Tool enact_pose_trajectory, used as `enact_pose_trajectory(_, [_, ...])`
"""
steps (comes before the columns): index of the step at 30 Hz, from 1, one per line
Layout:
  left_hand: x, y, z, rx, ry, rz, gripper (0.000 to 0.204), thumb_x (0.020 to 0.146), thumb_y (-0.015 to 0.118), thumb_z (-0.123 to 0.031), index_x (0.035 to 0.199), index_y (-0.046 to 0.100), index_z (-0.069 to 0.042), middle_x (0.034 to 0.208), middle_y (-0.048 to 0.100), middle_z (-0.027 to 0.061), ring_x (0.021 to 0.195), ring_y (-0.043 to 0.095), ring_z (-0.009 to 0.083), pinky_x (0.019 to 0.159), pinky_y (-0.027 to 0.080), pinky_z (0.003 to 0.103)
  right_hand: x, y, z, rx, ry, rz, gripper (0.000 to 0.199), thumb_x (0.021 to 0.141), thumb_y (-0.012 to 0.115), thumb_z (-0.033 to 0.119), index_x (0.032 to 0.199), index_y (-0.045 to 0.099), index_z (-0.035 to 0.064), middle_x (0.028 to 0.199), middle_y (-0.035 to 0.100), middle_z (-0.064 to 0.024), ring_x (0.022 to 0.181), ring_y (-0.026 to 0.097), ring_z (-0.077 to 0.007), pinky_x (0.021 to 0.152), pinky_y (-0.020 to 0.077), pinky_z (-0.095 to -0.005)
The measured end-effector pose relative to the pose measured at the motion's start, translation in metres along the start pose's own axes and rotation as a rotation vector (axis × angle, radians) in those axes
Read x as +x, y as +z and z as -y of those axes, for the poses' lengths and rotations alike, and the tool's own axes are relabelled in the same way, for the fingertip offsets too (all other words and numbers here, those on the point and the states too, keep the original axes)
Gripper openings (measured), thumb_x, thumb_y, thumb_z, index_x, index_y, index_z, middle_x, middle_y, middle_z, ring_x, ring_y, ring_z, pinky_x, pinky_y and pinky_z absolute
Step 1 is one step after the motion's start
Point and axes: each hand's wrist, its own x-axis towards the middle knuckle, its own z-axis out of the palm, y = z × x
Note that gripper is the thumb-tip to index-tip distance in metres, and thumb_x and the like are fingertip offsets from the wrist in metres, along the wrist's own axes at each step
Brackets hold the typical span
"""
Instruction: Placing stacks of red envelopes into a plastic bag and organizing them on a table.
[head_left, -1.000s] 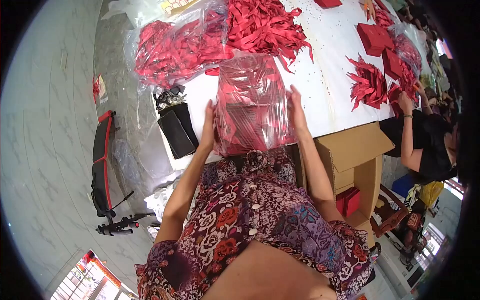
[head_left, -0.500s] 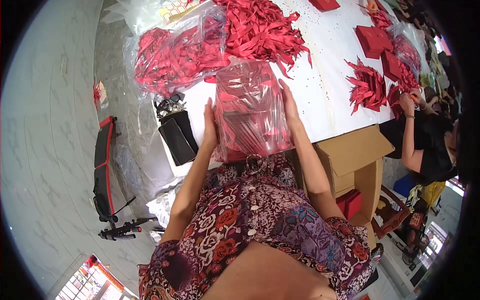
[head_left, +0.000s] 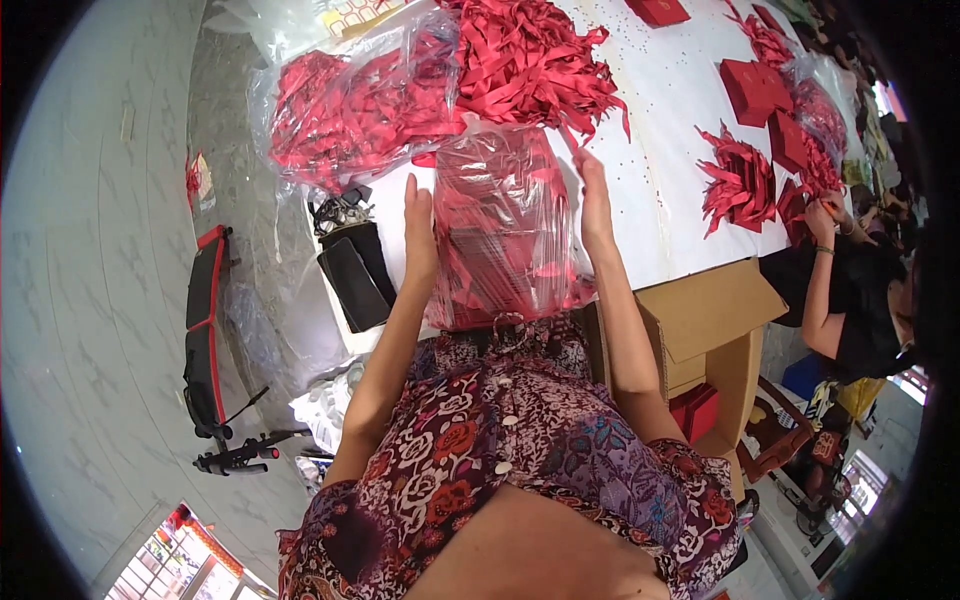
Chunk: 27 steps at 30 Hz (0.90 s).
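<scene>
A clear plastic bag of red ribbon pieces (head_left: 505, 228) stands at the near edge of the white table (head_left: 660, 120). My left hand (head_left: 418, 232) presses flat against its left side and my right hand (head_left: 594, 200) presses against its right side, fingers straight, so the bag is clamped between both palms. Just beyond the bag lies a loose heap of red ribbons (head_left: 530, 60). A bigger clear bag stuffed with red ribbons (head_left: 350, 110) lies to the far left of it.
An open cardboard box (head_left: 710, 340) with red boxes inside stands at my right. A black bag (head_left: 352, 268) hangs off the table's left edge. Another person (head_left: 850, 290) works at the right near red ribbon bundles (head_left: 740, 185) and red boxes (head_left: 755, 90). Black-and-red exercise equipment (head_left: 205, 340) stands on the floor.
The bag between my hands has shifted slightly farther onto the table, and both hands have slid up along its sides with it.
</scene>
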Motion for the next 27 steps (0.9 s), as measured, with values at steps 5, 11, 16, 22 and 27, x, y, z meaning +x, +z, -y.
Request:
enact_pose_trajectory(5, [0.011,0.013,-0.002,0.472,0.288,-0.165,0.067,0.099,0.051,-0.033,0.148,0.024,0.003,0.141,0.039,0.0298,0.129,0.040,0.0414,0.110,0.028,0.044,-0.027,0.054,0.021,-0.814,-0.602,-0.188,0.043,0.097,0.048,0.022,0.134,0.046,-0.0010,0.129,0.047,-0.0219,0.121,0.044,-0.0356,0.104,0.0319,-0.0460])
enact_pose_trajectory(11, [0.005,0.016,-0.015,0.560,0.279,-0.150,0.063,0.099,0.052,-0.030,0.147,0.028,0.002,0.129,0.049,0.0280,0.117,0.048,0.0397,0.102,0.035,0.045,-0.032,0.054,0.034,-1.058,-0.615,-0.107,0.052,0.093,0.054,0.020,0.140,0.041,0.0027,0.130,0.044,-0.0245,0.119,0.043,-0.0398,0.103,0.0316,-0.0489])
enact_pose_trajectory(16, [0.012,0.008,-0.002,0.595,0.358,-0.115,0.062,0.099,0.051,-0.032,0.146,0.029,0.001,0.133,0.046,0.0277,0.121,0.046,0.0386,0.104,0.034,0.043,-0.026,0.057,0.025,-0.970,-0.574,-0.070,0.058,0.095,0.052,0.025,0.143,0.034,-0.0023,0.134,0.041,-0.0269,0.123,0.041,-0.0431,0.107,0.0315,-0.0472])
enact_pose_trajectory(22, [0.039,-0.019,0.003,-0.186,-0.198,-0.091,0.078,0.098,0.025,-0.065,0.154,0.021,-0.011,0.155,0.028,0.0180,0.142,0.027,0.0327,0.115,0.018,0.044,0.023,-0.002,0.003,-0.032,-0.250,-0.065,0.060,0.104,0.031,0.043,0.145,0.031,-0.0001,0.143,0.038,-0.0178,0.135,0.035,-0.0269,0.112,0.0260,-0.0397])
enact_pose_trajectory(27, [0.060,-0.004,-0.003,-0.238,-0.210,-0.112,0.085,0.094,0.025,-0.070,0.154,0.018,-0.010,0.154,0.031,0.0167,0.140,0.030,0.0307,0.116,0.016,0.045,0.047,0.012,-0.032,0.102,-0.025,-0.015,0.066,0.103,0.027,0.052,0.146,0.033,0.0022,0.141,0.043,-0.0125,0.133,0.039,-0.0227,0.112,0.0269,-0.0354])
